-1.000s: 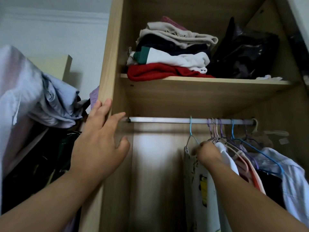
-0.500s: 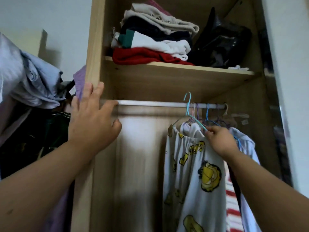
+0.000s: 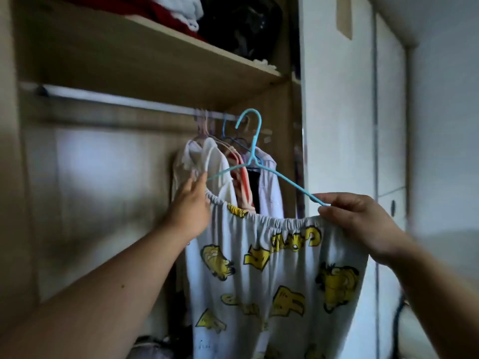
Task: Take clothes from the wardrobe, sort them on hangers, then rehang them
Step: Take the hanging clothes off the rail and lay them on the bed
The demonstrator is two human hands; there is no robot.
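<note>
White pants (image 3: 272, 281) with yellow cartoon prints hang by their elastic waistband from a light blue hanger (image 3: 256, 137). The hanger's hook is off the rail (image 3: 116, 99), out in front of the wardrobe. My right hand (image 3: 360, 218) pinches the hanger's right end together with the waistband. My left hand (image 3: 190, 206) holds the waistband's left end, its fingers up by the hanger's left tip. Other clothes (image 3: 215, 172) stay on hangers at the rail's right end.
The wooden shelf (image 3: 155, 55) above the rail carries folded clothes (image 3: 186, 9) and a black bag (image 3: 246, 24). A white wardrobe door (image 3: 337, 125) stands to the right. The rail's left stretch is bare. Dark items lie at the wardrobe's bottom.
The blue hanger with the pants has come off the rail and out toward me. My left hand left the wardrobe's side panel and took the waistband's left end. The view swung right.
</note>
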